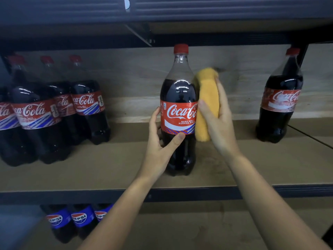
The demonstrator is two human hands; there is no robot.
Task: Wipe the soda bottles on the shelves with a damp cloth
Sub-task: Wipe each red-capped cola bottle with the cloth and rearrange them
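A large Coca-Cola bottle (177,91) with a red cap stands upright in the middle of the wooden shelf (115,166). My left hand (160,143) grips its lower body just under the red label, thumb across the front. Pressed against the bottle's right side is a folded yellow cloth (207,103), which my right hand (219,121) holds, fingers wrapped around its outer edge.
Several Coca-Cola bottles (54,112) stand grouped at the shelf's left end. A single one (279,105) stands at the right. Pepsi bottles (79,219) sit on the shelf below. A dark shelf edge (180,13) runs overhead.
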